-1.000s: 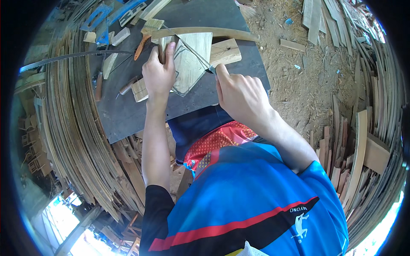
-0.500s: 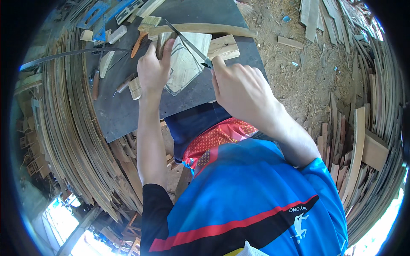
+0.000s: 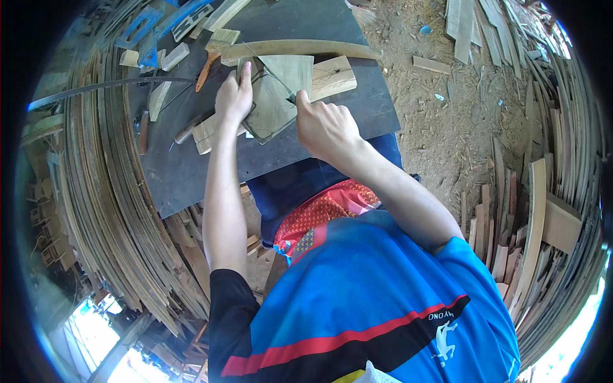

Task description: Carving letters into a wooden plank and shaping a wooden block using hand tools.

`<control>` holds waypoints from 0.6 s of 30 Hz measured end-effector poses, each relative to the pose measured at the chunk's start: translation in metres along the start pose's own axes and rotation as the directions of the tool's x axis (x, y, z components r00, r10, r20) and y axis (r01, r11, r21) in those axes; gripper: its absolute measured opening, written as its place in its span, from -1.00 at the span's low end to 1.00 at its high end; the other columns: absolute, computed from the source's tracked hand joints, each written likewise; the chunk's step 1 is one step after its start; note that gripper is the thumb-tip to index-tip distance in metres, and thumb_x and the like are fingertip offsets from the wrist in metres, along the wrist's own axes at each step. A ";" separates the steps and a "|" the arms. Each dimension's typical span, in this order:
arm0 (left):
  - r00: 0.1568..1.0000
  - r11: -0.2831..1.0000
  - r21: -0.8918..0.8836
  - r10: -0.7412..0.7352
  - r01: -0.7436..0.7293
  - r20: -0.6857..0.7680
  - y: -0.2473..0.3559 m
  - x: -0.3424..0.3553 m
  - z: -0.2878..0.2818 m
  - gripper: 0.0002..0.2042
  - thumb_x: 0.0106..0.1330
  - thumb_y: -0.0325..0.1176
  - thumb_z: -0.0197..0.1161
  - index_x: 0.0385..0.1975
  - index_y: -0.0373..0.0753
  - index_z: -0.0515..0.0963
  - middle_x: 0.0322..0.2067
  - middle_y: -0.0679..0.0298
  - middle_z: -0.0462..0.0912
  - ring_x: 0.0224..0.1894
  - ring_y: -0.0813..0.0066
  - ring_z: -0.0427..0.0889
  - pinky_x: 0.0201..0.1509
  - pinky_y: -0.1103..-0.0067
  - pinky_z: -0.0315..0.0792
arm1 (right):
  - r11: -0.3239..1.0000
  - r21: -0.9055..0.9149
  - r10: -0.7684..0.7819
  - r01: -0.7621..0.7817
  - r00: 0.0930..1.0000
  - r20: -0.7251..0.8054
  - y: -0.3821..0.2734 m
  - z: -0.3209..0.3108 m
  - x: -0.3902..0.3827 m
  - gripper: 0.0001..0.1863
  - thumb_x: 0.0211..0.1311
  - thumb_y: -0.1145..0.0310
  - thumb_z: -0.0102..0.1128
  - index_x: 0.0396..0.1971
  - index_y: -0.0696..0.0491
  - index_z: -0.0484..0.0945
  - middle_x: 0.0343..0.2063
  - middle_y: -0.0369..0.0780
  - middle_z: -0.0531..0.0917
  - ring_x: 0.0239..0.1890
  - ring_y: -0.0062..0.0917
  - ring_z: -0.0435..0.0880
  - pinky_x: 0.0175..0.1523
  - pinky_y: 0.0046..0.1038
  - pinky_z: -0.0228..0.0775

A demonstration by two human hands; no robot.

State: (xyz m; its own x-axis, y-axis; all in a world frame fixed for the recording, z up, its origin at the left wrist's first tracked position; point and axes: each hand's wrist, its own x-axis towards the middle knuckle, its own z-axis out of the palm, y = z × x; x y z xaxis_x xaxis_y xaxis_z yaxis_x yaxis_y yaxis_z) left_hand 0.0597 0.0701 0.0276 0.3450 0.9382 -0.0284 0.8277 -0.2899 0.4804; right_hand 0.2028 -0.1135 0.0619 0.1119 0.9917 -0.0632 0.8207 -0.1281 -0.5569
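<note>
My left hand (image 3: 234,99) is closed round the left edge of a wooden block (image 3: 271,118), its thumb pointing up along the wood. In my closed right hand (image 3: 327,126) is the grip of a long, narrow metal-bladed tool (image 3: 276,78). The blade slants up and left across the top of the block; whether it is a file or a knife I cannot tell. A second wood block (image 3: 333,76) with dark pencil-like lines lies just right of the held one. Behind both lies a long curved wooden strip (image 3: 303,48).
The dark tabletop (image 3: 185,191) carries a paintbrush (image 3: 209,60), a wooden-handled tool (image 3: 185,134), a blue plastic piece (image 3: 143,32) and several offcuts. A long thin blade (image 3: 108,81) juts past its left edge. Stacked wood strips (image 3: 102,179) stand left; more timber (image 3: 555,134) stands right.
My right hand has moved left and slightly down, closer to the block, with the tool. The blade now looks thinner, turned more edge-on. My left hand has shifted slightly.
</note>
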 end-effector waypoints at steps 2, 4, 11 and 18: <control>0.999 0.999 0.014 0.034 -0.034 -0.018 -0.019 0.003 0.013 -0.35 0.60 0.12 -0.12 -0.29 -0.43 0.67 -0.21 -0.23 0.73 -0.03 -0.22 0.70 0.07 0.02 0.49 | 1.000 0.000 -0.014 0.014 1.000 0.018 -0.006 0.006 0.003 -0.73 0.18 0.50 0.11 -0.17 0.31 0.35 -0.63 0.06 0.66 -0.52 -0.02 0.74 -0.40 -0.05 0.55; 0.999 0.997 0.076 0.020 -0.017 -0.045 -0.029 0.001 0.024 -0.35 0.60 0.13 -0.12 -0.28 -0.41 0.67 -0.18 -0.21 0.73 -0.01 -0.21 0.67 0.11 0.04 0.47 | 0.998 -0.053 0.022 -0.020 0.999 0.043 -0.011 0.007 0.006 -0.74 0.17 0.50 0.13 -0.19 0.28 0.36 -0.60 0.06 0.68 -0.47 -0.04 0.77 -0.36 -0.08 0.58; 0.976 0.977 0.063 -0.200 0.206 -0.085 -0.008 -0.007 0.023 -0.34 0.60 0.19 -0.24 -0.07 -0.28 0.68 -0.01 -0.09 0.73 0.15 -0.11 0.61 0.29 0.05 0.38 | 0.982 -0.186 0.070 -0.043 0.988 0.140 -0.009 0.001 0.021 -0.83 0.27 0.44 0.12 -0.23 0.20 0.45 -0.50 0.02 0.76 -0.38 -0.15 0.83 -0.25 -0.21 0.65; 0.919 0.912 0.125 -0.395 0.391 0.007 0.008 -0.002 0.023 -0.26 0.61 0.18 -0.38 -0.09 -0.27 0.75 -0.08 -0.14 0.75 0.11 -0.08 0.69 0.28 0.17 0.48 | 0.967 -0.253 0.050 -0.012 0.988 0.146 -0.005 0.002 0.004 -0.82 0.27 0.42 0.08 -0.22 0.22 0.44 -0.58 0.02 0.72 -0.45 -0.13 0.81 -0.34 -0.18 0.64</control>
State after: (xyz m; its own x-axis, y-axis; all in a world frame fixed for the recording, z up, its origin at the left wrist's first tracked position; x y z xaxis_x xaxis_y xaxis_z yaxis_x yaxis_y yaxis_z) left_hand 0.0758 0.0619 0.0112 -0.0066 0.9751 -0.2215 0.9450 0.0785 0.3175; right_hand 0.1978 -0.1087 0.0626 0.0699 0.9749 -0.2113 0.9344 -0.1382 -0.3283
